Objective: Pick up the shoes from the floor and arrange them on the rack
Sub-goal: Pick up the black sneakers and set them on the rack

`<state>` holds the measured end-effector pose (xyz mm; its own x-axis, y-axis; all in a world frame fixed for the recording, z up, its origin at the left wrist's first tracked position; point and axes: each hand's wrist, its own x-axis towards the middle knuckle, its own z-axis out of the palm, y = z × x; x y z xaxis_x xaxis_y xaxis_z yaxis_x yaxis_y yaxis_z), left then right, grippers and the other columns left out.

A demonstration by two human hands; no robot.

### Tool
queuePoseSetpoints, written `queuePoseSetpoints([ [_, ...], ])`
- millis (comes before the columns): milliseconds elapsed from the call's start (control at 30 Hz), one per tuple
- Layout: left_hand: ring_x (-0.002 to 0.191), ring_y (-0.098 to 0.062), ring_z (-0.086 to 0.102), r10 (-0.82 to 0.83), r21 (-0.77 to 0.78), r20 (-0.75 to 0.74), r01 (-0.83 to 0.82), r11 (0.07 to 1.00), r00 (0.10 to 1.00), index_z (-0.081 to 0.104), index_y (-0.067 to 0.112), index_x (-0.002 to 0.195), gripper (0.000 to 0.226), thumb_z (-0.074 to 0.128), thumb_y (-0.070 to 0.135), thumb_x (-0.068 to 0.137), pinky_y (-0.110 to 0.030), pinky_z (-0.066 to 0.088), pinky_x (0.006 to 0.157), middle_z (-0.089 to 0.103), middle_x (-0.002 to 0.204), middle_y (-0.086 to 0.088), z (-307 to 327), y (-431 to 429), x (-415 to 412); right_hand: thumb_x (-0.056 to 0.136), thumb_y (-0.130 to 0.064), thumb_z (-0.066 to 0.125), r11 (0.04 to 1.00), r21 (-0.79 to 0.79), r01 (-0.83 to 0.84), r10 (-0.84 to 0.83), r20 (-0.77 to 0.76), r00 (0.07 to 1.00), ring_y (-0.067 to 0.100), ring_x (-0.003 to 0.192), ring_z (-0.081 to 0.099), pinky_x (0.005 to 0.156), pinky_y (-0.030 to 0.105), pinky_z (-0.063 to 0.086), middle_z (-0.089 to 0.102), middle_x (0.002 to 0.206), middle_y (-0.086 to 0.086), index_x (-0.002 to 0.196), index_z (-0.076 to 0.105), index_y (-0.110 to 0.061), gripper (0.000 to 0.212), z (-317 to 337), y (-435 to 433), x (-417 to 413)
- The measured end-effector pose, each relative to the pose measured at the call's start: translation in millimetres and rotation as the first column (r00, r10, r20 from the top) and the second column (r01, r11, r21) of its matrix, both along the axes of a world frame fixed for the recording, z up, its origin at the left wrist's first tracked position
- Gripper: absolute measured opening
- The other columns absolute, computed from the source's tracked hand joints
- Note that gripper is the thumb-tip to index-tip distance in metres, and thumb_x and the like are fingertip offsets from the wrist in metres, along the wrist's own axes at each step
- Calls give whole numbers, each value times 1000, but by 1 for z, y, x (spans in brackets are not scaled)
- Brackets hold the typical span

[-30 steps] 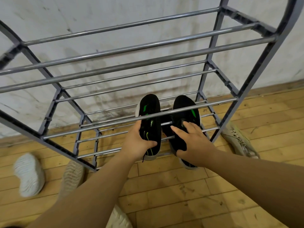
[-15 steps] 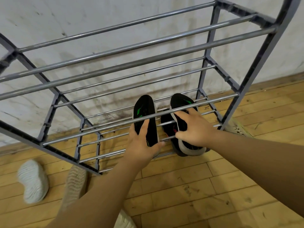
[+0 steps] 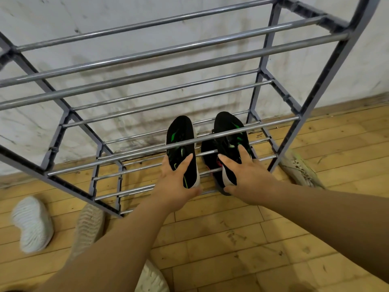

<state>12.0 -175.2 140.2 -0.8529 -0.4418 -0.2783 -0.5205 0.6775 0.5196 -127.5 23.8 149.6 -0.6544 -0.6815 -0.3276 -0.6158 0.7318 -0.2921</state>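
Both black shoes sit on the rack's lowest tier, one in each of my hands.

The left black shoe (image 3: pixel 181 144) and the right black shoe (image 3: pixel 228 133) lie side by side across the bottom bars of the rack (image 3: pixel 168 75), toes toward the wall (image 3: pixel 126 13). My left hand (image 3: pixel 174 186) grips its shoe's heel, with the thumb on top and the fingers curled round the side. My right hand (image 3: pixel 247 179) spreads its fingers over the other shoe's heel with the thumb tucked beneath. On the wooden floor (image 3: pixel 231 239) lie a white shoe (image 3: pixel 31 224) and a beige shoe (image 3: pixel 89 228) at left, and another beige shoe (image 3: pixel 301 170) beside the rack's right leg.
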Motion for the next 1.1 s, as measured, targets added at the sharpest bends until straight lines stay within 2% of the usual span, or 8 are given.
queuePoseSetpoints([
  [133, 154, -35, 11, -10, 11, 7, 10, 1000, 1000, 5, 70, 147, 101, 77, 61, 77, -47, 33, 119, -21, 166, 6, 1, 0, 0, 99, -45, 51, 1000, -23, 9, -10, -32, 999, 44, 153, 0, 118, 55, 29, -8, 170, 2, 153, -6, -59, 80, 2, 4, -8],
  [433, 154, -35, 13, -5, -2, 17, 5, 1000, 1000, 9, 66, 149, 101, 79, 59, 77, -46, 31, 118, -23, 165, 7, -1, 2, -1, 103, -35, 46, 1000, 27, 11, -8, -118, 993, 43, 152, 9, 117, 53, 28, 9, 169, 10, 157, 0, -54, 73, 6, 22, -45],
  [567, 155, -35, 11, -1, 12, 11, 1, 1000, 1000, 8, 68, 147, 104, 81, 58, 75, -48, 32, 120, -25, 164, 9, -2, 2, -1, 103, -41, 41, 995, 47, 85, -75, -183, 980, 47, 150, 15, 116, 55, 31, 15, 168, 14, 157, -4, -54, 71, 5, 29, -57],
  [733, 155, -35, 11, 4, 0, 9, -4, 1000, 1000, 8, 66, 149, 106, 82, 59, 73, -47, 32, 119, -24, 165, 8, -1, 3, -3, 102, -46, 42, 995, 63, 78, -64, -201, 977, 45, 150, 18, 115, 55, 34, 16, 169, 12, 157, -5, -54, 73, 7, 31, -56],
  [900, 155, -34, 14, -69, 32, 55, 67, 997, 996, 9, 62, 152, 116, 89, 45, 70, -41, 35, 117, -25, 165, 3, 8, -1, -5, 101, -48, 45, 999, 48, 12, -3, -182, 983, 44, 151, 18, 118, 54, 31, 16, 168, 12, 157, -6, -52, 76, 7, 42, -61],
  [1000, 154, -31, 18, -78, 22, 20, 78, 997, 997, 13, 56, 155, 110, 87, 45, 74, -36, 36, 115, -21, 167, 2, 8, 4, -9, 102, -45, 47, 999, 45, -2, 10, -169, 986, 42, 153, 14, 119, 52, 29, 14, 169, 11, 158, -6, -51, 77, 8, 46, -62],
  [1100, 152, -28, 26, -57, 65, -47, 60, 996, 997, 14, 50, 158, 107, 84, 46, 76, -24, 36, 106, -18, 168, 2, 5, 18, -24, 102, -42, 48, 999, 35, -8, 13, -155, 988, 40, 153, 14, 119, 50, 27, 13, 170, 10, 159, -4, -49, 77, 11, 46, -62],
])
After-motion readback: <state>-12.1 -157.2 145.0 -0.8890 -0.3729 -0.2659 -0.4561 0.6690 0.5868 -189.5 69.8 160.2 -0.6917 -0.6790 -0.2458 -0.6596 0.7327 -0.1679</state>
